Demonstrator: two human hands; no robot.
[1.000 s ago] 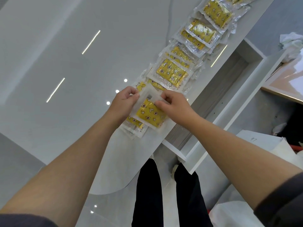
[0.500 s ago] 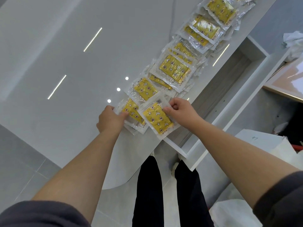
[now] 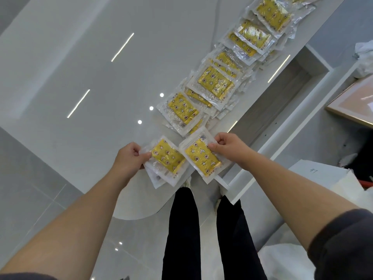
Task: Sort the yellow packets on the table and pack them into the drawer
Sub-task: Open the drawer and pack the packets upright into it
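Observation:
My left hand (image 3: 129, 156) pinches the left edge of a small stack of yellow packets (image 3: 167, 158) at the near end of the white table (image 3: 80, 67). My right hand (image 3: 228, 146) pinches the right edge of another yellow packet (image 3: 201, 158), held beside that stack over the table's front edge. A row of several more yellow packets (image 3: 216, 81) in clear wrappers runs away along the table's right side. The open drawer (image 3: 282, 87) lies to the right of the table edge, its wood-grain bottom bare where it shows.
My black-trousered legs (image 3: 181, 229) stand below the table's rounded end. White sheets (image 3: 314, 172) lie at the right, and a pale board with a wooden rim (image 3: 355, 106) sits beyond the drawer. Grey floor lies at the lower left.
My two hands have drawn apart. The right hand carried its packet to the right, toward the table edge, and the left hand now holds the stack at the left.

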